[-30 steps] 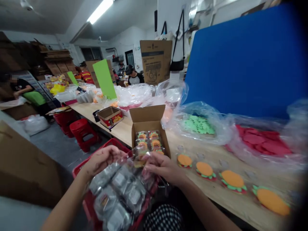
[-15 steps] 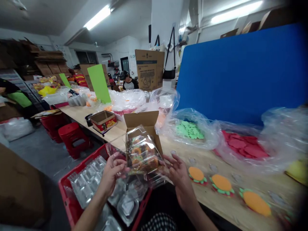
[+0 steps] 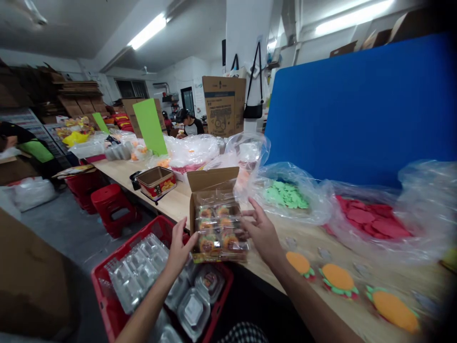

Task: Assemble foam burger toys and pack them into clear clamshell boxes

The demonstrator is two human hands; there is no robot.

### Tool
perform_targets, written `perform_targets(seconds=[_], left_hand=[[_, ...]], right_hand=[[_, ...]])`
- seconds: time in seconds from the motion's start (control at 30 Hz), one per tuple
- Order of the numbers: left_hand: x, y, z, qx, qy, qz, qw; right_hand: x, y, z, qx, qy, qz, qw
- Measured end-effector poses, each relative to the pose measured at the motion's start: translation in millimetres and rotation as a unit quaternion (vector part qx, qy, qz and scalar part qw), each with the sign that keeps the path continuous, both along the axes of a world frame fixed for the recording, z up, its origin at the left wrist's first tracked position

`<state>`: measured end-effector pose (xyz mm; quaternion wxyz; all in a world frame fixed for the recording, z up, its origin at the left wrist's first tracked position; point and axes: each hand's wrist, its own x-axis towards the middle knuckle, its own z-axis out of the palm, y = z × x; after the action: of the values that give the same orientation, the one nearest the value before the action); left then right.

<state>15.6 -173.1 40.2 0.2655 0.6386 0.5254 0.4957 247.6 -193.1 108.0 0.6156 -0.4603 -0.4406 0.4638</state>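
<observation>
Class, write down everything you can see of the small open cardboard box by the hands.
The cardboard box is small, brown and plain, with its lid flap standing up at the back. It sits near the edge of the wooden table, above a red crate. It holds rows of clear plastic packs with orange pieces inside. The left hand presses its left side; the right hand touches the packs on its right.

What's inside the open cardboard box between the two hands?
Clear plastic packs holding orange-topped pieces fill the cardboard box. The left hand and right hand touch its sides. Whatever lies beneath this top layer is covered.
</observation>
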Motion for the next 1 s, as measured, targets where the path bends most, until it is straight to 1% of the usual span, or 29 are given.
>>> perform_targets(seconds=[0.07,0.17,0.23,0.3,0.37,0.47,0.6,0.67,0.77,0.8,0.9,0.93,1.0], left_hand=[[2,-3,-5.8,0.027,0.059,-0.022,0.998],[7,-6,-9.0,0.055,0.128,-0.059,0.988],[9,-5,-10.6,0.069,0.172,-0.082,0.979],[9,-2,-13.1,0.076,0.217,-0.115,0.966],[10,2,-15.9,0.075,0.258,-0.137,0.953],[11,7,-18.6,0.068,0.305,-0.121,0.942],[11,11,-18.9,0.060,0.342,-0.107,0.932],[11,13,-19.9,0.057,0.353,-0.112,0.927],[10,16,-22.4,0.057,0.368,-0.122,0.920],[10,17,-22.6,0.059,0.374,-0.121,0.918],[13,16,-18.2,0.068,0.393,-0.113,0.910],[14,15,-15.1,0.072,0.401,-0.114,0.906],[18,14,-7.8,0.087,0.420,-0.127,0.895]], right_hand=[[-8,15,-1.5,0.001,0.000,0.019,1.000],[-14,38,-7.6,0.005,0.004,0.047,0.999],[-16,53,-13.1,-0.005,-0.011,0.051,0.999],[-16,65,-18.6,-0.010,-0.061,0.040,0.997],[-18,76,-22.9,0.005,-0.132,0.021,0.991],[-22,90,-25.8,0.033,-0.210,0.004,0.977],[-17,103,-28.8,0.066,-0.258,0.016,0.964],[-9,110,-33.3,0.079,-0.335,0.002,0.939],[2,121,-42.6,0.080,-0.453,-0.032,0.888],[5,124,-45.4,0.079,-0.471,-0.037,0.878],[7,130,-49.8,0.079,-0.494,-0.041,0.865],[6,130,-49.8,0.083,-0.515,-0.047,0.852],[5,127,-48.5,0.093,-0.566,-0.059,0.817]])
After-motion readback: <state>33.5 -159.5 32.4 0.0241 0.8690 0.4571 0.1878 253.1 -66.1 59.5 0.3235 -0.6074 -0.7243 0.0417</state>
